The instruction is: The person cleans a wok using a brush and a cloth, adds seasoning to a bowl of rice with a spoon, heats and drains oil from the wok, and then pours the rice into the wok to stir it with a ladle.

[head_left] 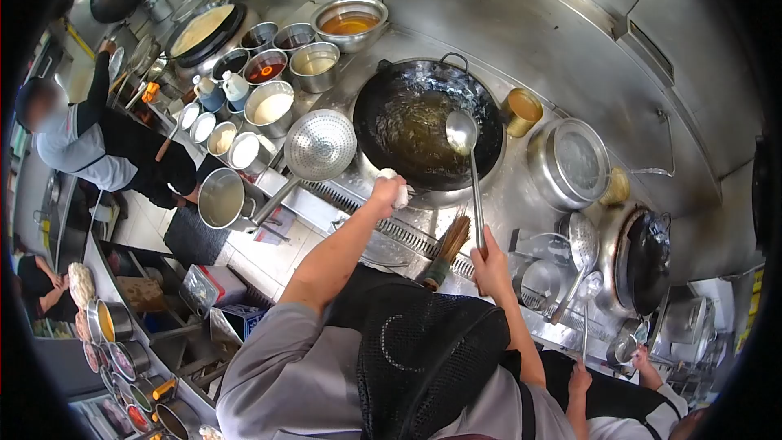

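Note:
My right hand (491,265) is closed around the long handle of a metal ladle (462,132), whose bowl is inside the large black wok (391,147). Dark, shiny liquid, apparently oil, covers the wok's bottom. At the wok's near rim, my left hand (386,195) is closed on a folded white cloth (400,196). Whether the cloth wraps a wok handle is hidden. A bamboo wok brush (448,253) lies between my hands, close to the counter's front edge. Left of the wok, a perforated strainer (320,145) rests with its handle toward a metal pot (224,198).
Several metal seasoning containers (314,63) and a bowl of amber liquid (350,23) stand at the back left. Right of the wok are a tin can (522,107), a lidded pot (570,161) and another wok (649,261). Co-workers (90,134) stand left and lower right.

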The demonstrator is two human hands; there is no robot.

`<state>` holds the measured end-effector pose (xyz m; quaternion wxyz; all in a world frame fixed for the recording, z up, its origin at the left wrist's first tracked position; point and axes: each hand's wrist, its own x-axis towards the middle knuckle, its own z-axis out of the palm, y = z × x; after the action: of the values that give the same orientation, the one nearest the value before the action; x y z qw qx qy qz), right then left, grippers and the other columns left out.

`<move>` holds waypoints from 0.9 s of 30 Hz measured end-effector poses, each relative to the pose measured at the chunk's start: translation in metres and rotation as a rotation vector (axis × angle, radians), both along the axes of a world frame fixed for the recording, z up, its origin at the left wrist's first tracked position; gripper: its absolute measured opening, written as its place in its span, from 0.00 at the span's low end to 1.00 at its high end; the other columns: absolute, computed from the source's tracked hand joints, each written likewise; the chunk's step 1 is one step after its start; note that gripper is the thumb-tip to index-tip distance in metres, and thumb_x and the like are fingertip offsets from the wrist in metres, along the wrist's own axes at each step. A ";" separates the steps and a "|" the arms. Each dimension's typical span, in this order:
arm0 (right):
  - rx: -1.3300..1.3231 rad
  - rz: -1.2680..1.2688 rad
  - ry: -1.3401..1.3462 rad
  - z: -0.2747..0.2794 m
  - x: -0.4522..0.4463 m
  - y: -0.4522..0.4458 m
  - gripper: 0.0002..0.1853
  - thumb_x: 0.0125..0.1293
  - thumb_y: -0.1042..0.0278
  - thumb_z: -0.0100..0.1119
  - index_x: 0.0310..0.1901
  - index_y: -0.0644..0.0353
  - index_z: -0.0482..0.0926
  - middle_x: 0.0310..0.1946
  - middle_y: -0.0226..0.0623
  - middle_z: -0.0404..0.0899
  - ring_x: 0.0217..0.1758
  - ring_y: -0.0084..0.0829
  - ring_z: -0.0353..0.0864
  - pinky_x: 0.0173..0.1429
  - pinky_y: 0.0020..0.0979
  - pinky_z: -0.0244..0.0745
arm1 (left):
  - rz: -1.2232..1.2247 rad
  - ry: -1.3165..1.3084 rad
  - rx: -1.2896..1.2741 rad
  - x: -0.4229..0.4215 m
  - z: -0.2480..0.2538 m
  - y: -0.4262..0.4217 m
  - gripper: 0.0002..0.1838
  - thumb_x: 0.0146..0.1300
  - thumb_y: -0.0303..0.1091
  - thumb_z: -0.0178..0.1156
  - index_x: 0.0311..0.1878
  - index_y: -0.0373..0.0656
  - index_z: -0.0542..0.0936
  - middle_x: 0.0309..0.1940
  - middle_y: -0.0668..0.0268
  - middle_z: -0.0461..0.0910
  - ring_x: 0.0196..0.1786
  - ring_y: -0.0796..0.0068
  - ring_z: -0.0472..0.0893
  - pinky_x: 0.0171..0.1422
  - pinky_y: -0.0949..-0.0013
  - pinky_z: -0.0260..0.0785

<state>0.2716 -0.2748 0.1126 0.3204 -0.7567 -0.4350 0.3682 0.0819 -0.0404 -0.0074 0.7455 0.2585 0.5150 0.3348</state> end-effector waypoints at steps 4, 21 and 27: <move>-0.145 -0.024 0.471 0.034 -0.010 -0.010 0.34 0.70 0.69 0.54 0.76 0.58 0.54 0.23 0.34 0.74 0.18 0.23 0.73 0.19 0.27 0.68 | 0.013 0.010 0.021 0.001 0.006 -0.004 0.10 0.60 0.29 0.59 0.42 0.34 0.74 0.30 0.57 0.77 0.27 0.63 0.79 0.28 0.59 0.72; 0.012 -0.016 -0.080 0.004 0.006 0.000 0.32 0.70 0.69 0.52 0.74 0.60 0.57 0.18 0.30 0.74 0.17 0.23 0.73 0.21 0.29 0.69 | -0.015 -0.004 0.018 -0.001 0.001 -0.002 0.12 0.62 0.29 0.58 0.47 0.36 0.72 0.35 0.60 0.77 0.31 0.67 0.77 0.31 0.59 0.70; -0.148 -0.160 0.718 0.042 -0.014 0.005 0.35 0.70 0.70 0.54 0.76 0.62 0.52 0.23 0.33 0.74 0.18 0.22 0.72 0.17 0.26 0.65 | 0.047 -0.019 -0.017 0.003 -0.008 -0.003 0.20 0.67 0.36 0.59 0.56 0.35 0.68 0.39 0.59 0.76 0.34 0.67 0.78 0.34 0.59 0.73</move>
<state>0.2581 -0.2701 0.1543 0.4248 -0.6322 -0.2066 0.6141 0.0853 -0.0430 -0.0151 0.7444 0.2367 0.5168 0.3503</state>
